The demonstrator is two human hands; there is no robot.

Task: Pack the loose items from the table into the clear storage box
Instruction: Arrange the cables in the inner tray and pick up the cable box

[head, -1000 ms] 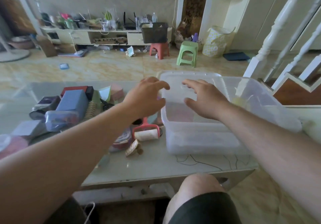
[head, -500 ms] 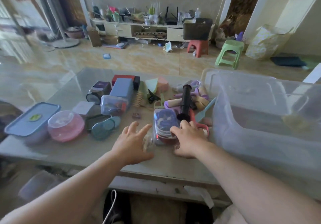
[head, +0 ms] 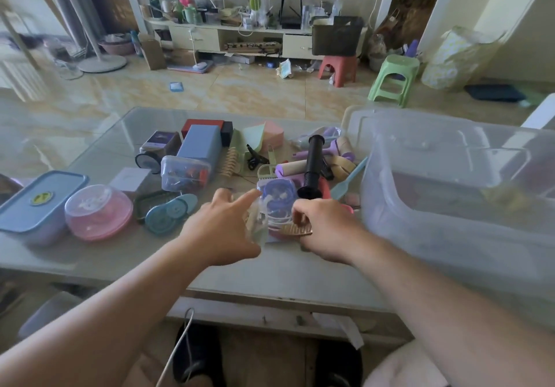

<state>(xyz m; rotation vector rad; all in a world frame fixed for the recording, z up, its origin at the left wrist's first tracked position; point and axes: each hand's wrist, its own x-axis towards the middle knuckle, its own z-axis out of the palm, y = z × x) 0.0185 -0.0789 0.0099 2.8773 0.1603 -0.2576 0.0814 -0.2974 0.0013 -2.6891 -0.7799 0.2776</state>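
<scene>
The clear storage box stands on the right of the glass table, with a few blurred items inside. Loose items lie left of it: a black tube, purple rollers, a blue box and a small clear tub. My left hand reaches forward with straight fingers that touch a clear pouch holding a white cable and a purple part. My right hand lies just right of the pouch and pinches a tan comb-like clip at the table surface.
A blue-lidded container, a pink round lidded dish and a teal case sit at the table's left. Beyond the table are a tiled floor, a red stool, a green stool and a cluttered low cabinet.
Both hands left the storage box and came down to the pile left of it. The view swung left. My right hand has closed on the tan clip.
</scene>
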